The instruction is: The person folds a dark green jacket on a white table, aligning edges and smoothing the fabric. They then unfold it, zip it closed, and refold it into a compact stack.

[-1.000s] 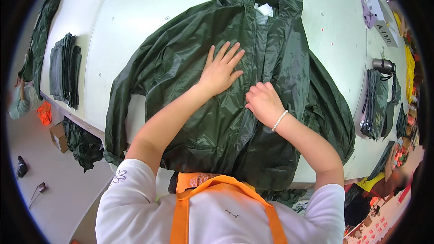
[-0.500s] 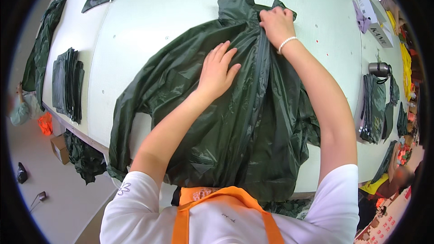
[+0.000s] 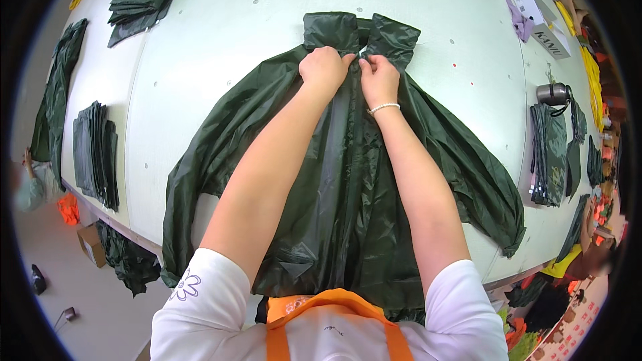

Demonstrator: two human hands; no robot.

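Jacket point(image 3: 341, 180), dark green, lies spread along the near edge of our bench point(image 3: 435, 0), collar point(image 3: 330, 30) toward the far edge. Our left hand point(image 3: 324, 68) closes its fingers on the front just below the collar; our right hand point(image 3: 380, 81), in a bead bracelet point(image 3: 383, 107), pinches the facing side of the opening. We see a folded stack point(image 3: 95, 154) near the left edge, a bottle point(image 3: 551, 94) near the right.

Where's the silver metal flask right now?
In the head view, the silver metal flask sits on the right side of the pale table, between the folded dark green garments and the white cardboard box.
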